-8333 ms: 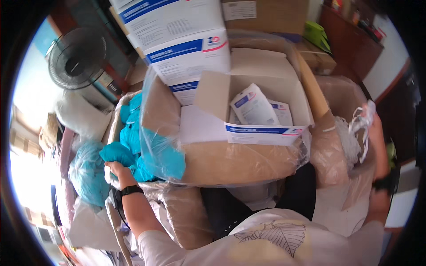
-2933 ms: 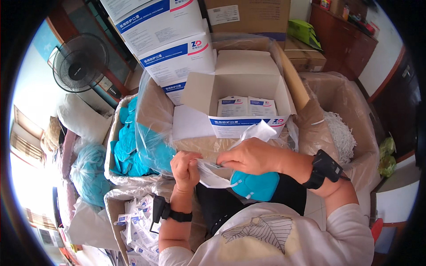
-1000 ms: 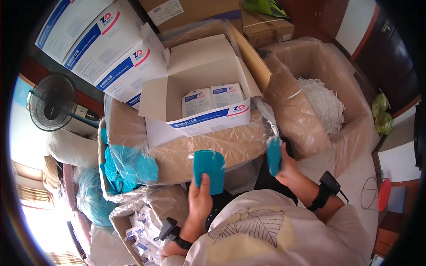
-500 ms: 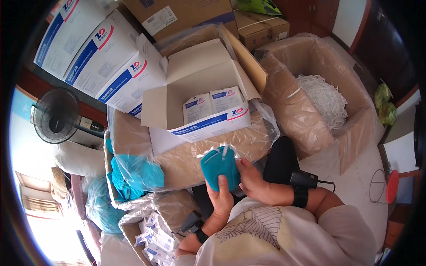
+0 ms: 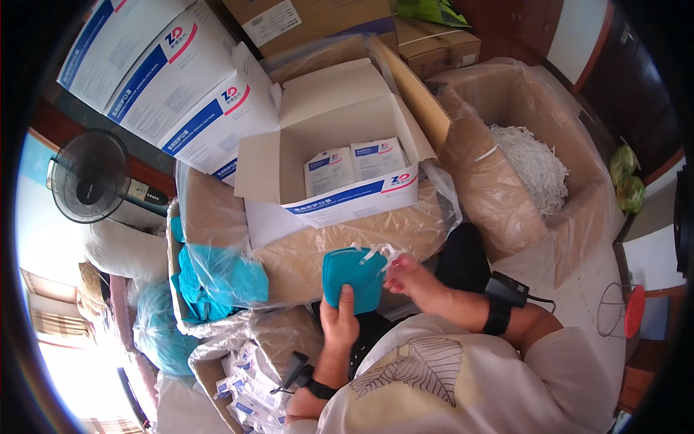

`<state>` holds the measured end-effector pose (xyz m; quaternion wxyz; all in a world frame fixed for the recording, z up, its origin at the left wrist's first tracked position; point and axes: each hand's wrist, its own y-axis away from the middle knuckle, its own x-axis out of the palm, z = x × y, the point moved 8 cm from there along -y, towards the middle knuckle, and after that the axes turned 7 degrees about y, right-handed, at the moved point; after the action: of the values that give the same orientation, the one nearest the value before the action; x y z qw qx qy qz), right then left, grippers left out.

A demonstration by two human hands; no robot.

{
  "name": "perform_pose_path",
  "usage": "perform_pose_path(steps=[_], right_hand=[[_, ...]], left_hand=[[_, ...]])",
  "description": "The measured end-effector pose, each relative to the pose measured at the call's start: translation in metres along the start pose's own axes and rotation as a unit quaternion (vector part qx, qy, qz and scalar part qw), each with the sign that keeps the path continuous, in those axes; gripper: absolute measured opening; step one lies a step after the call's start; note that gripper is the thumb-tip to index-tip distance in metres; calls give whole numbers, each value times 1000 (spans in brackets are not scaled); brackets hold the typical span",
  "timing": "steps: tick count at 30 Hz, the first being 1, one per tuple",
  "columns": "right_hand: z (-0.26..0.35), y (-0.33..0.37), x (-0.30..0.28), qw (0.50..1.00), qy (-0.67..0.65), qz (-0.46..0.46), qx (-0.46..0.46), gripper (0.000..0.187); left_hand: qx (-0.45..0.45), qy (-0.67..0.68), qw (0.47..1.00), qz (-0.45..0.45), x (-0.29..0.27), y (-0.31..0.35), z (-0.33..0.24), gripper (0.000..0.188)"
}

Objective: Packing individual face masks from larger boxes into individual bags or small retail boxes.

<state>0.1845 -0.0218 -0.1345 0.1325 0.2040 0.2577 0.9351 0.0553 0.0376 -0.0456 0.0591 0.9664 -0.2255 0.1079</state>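
Observation:
A flat teal face mask (image 5: 350, 273) is held upright over my lap, just in front of the open white box. My left hand (image 5: 341, 322) grips its lower edge, the thumb lying across the near face and the fingers hidden behind. White elastic straps (image 5: 377, 253) stick out from the mask's upper right corner. At their loose end is my right hand (image 5: 413, 281), its fingers closed in a pinch on the straps. The open white box (image 5: 354, 206) holds small white printed packets (image 5: 329, 172) standing in its near part.
Closed white boxes (image 5: 195, 108) are stacked at the back left. A plastic-lined carton (image 5: 499, 195) of white elastic strands stands right. Teal masks (image 5: 224, 278) fill a carton on the left; wrapped packets (image 5: 249, 394) lie in one below. A fan (image 5: 88, 189) stands far left.
My right hand has left the mask's edge and moved slightly right, drawing the straps out. My left hand and the mask have shifted a little left and down.

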Motion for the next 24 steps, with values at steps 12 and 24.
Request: perform_pose_path(steps=[12, 24], right_hand=[[122, 48, 61, 856, 366, 230, -283, 27], [94, 45, 67, 909, 163, 351, -155, 31]], left_hand=[[-87, -95, 983, 128, -5, -18, -58, 26], [-188, -42, 973, 128, -13, -35, -55, 30]])
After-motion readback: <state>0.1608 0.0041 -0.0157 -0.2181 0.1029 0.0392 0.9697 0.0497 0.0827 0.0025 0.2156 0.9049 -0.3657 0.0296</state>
